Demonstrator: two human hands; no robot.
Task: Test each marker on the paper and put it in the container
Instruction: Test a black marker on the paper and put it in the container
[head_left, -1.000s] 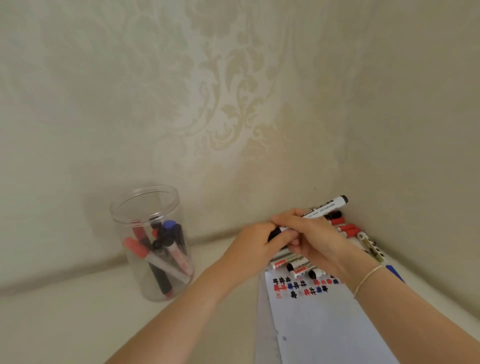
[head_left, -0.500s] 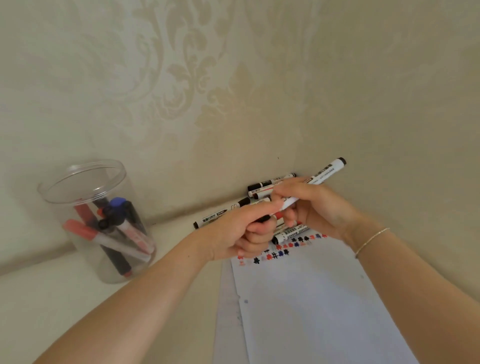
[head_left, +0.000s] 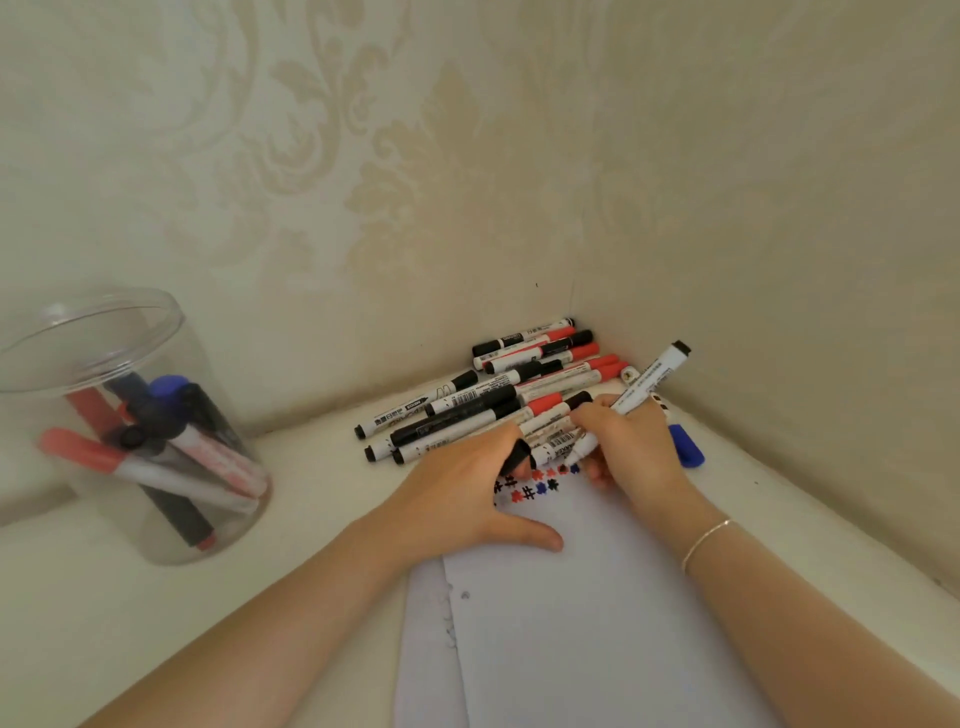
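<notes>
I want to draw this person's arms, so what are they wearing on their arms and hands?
Both forearms are bare, with no sleeves showing. The right wrist wears a thin, pale metallic bracelet, a fine chain. The left hand and right hand have no gloves, and no rings or watch show. The nails are mostly hidden, so I cannot tell whether they are painted.

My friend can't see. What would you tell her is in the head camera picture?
A person's right hand holds an uncapped marker tip-down on white paper, beside small red, blue and black test marks. The left hand rests on the paper holding a black cap. More markers lie piled in the corner; a clear container at left holds several.
</notes>
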